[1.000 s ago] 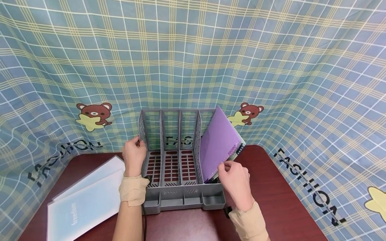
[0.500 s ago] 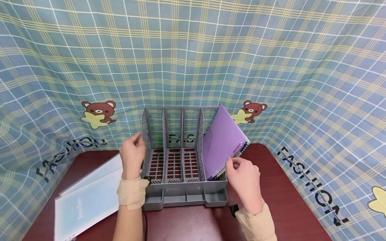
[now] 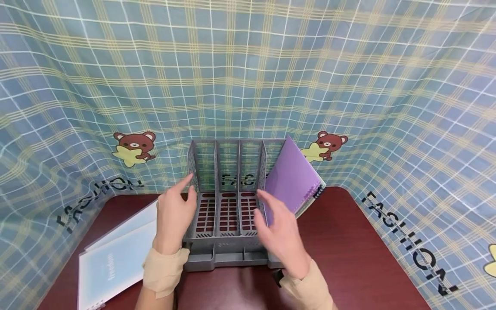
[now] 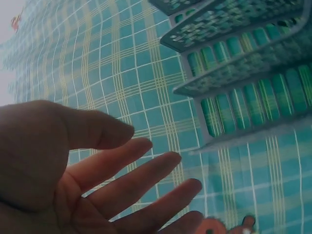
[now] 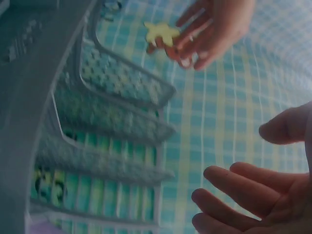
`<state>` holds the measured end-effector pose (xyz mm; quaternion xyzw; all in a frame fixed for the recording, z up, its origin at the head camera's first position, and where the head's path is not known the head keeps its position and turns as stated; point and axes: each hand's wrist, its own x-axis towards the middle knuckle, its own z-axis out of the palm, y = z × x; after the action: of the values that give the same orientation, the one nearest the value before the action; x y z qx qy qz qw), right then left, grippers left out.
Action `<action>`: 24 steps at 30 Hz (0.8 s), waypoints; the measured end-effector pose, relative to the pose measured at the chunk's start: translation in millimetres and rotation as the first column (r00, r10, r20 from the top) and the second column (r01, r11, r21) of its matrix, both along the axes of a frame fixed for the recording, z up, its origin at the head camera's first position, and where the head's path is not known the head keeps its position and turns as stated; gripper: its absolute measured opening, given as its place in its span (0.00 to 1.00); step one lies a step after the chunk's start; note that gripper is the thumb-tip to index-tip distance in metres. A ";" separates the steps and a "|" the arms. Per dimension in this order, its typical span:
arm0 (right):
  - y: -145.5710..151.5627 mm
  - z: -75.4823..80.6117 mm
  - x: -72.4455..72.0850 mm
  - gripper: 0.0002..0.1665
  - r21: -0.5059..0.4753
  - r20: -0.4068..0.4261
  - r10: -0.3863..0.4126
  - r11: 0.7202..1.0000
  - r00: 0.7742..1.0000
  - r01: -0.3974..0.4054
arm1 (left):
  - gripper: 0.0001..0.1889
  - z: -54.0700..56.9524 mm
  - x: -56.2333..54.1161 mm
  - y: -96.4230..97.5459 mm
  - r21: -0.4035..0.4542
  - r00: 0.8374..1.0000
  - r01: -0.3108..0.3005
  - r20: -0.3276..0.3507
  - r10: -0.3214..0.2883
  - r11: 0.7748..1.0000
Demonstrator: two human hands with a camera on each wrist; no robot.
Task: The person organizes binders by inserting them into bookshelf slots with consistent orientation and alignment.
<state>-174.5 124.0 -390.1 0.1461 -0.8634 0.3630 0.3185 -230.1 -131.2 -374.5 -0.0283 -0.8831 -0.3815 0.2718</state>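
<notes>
A grey file rack (image 3: 227, 245) with upright perforated dividers stands on the table. Leaning in its rightmost slot is a purple notebook (image 3: 288, 178), with another spiral-bound book behind it. My left hand (image 3: 175, 213) hovers at the rack's left side, fingers extended and thumb apart, holding nothing. In the left wrist view the left hand (image 4: 117, 180) shows an uncurled palm below the dividers. My right hand (image 3: 280, 230) is over the rack's front right, overlapping the purple notebook's lower edge in the head view. Its fingers (image 5: 243, 190) are spread and carry nothing in the right wrist view.
Two pale blue notebooks (image 3: 112, 262) lie overlapping on the dark red table (image 3: 341, 249), left of the rack. Plaid cloth (image 3: 240, 64) hangs behind and on both sides. Small trays (image 3: 228, 258) run along the rack's front.
My right hand has let go near the purple notebook and moved left across the rack's front. The left hand has opened its fingers beside the rack. The notebook stays leaning in its slot.
</notes>
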 end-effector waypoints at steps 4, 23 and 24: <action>-29.3 -10.9 -3.1 0.33 0.064 0.004 0.127 0.990 0.992 -0.127 | 0.21 -6.7 13.2 -14.3 -0.114 1.000 -0.007 -0.029 0.004 0.994; -140.5 -63.4 9.5 0.39 0.439 0.055 0.449 0.791 0.892 -0.426 | 0.22 -51.4 41.3 -126.9 -0.408 0.980 -0.019 0.172 0.097 0.913; -144.6 -64.4 10.1 0.40 0.461 0.063 0.453 0.777 0.889 -0.429 | 0.23 -53.5 42.6 -132.2 -0.417 0.974 -0.006 0.202 0.099 0.909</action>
<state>-164.4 -20.6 -454.5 0.4249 -0.8577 0.2071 0.2025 -187.5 -263.4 -428.1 -0.0193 -0.9686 -0.1793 0.1713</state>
